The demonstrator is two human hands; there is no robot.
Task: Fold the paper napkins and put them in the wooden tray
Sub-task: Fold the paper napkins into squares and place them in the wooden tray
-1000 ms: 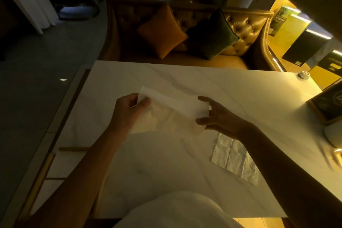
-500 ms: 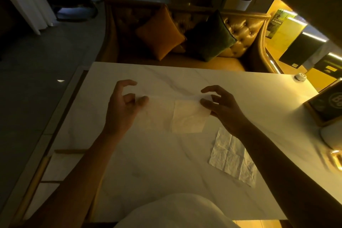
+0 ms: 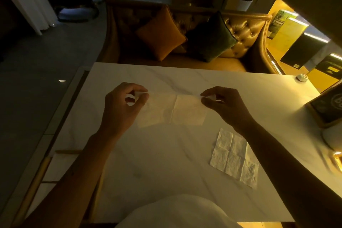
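Observation:
A white paper napkin (image 3: pixel 172 111) lies folded into a wide strip on the marble table (image 3: pixel 166 163), with a crease down its middle. My left hand (image 3: pixel 122 105) pinches its far left corner between thumb and fingers. My right hand (image 3: pixel 222 105) pinches its far right corner. A second napkin (image 3: pixel 233 157) lies unfolded and creased on the table to the right, partly under my right forearm. The wooden tray (image 3: pixel 46 163) sits at the table's left edge, below my left arm, with white napkins inside.
A framed sign (image 3: pixel 327 103) stands at the right edge, with a small round white object (image 3: pixel 301 77) behind it. A tufted sofa with an orange cushion (image 3: pixel 161 35) and a green cushion (image 3: pixel 211 37) stands beyond the table's far edge.
The napkin came down from mid-air onto the table and now lies flat as a folded strip. Both hands moved to pinch its far corners.

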